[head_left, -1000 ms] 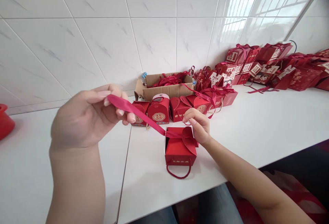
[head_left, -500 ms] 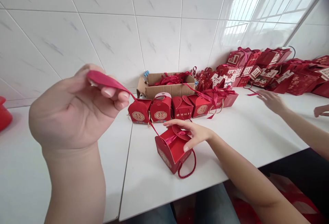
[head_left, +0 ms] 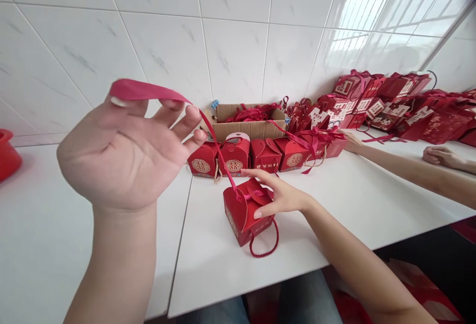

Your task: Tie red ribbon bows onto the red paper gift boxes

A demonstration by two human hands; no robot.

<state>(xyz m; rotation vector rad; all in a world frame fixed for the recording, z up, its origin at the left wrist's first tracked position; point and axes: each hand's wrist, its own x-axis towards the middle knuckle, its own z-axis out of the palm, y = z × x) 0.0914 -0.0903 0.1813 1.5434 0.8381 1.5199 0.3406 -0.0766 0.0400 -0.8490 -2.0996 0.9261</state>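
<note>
Raised at the left, my left hand (head_left: 130, 155) has its palm turned toward me and its other fingers loosely curled. A red ribbon (head_left: 148, 89) runs over its thumb and index finger, held there. From that hand the ribbon slopes down, taut, to a knot at the top of a small red gift box (head_left: 241, 220). My right hand (head_left: 280, 195) grips this box from the right, thumb on the near side and fingers on the far side. The box sits on the white table with its lid flaps folded together. A dark red cord handle (head_left: 266, 253) hangs at its front.
Several red gift boxes (head_left: 266, 155) line up behind. A cardboard carton (head_left: 249, 130) of red ribbons stands against the tiled wall. More boxes (head_left: 394, 96) are piled at the right, near another person's hands (head_left: 353, 143). A red container (head_left: 8, 155) is at the far left.
My left hand has risen and opened out somewhat, drawing the ribbon taut. The box's flaps have closed further under my right hand. The other person's hand has shifted left toward the row.
</note>
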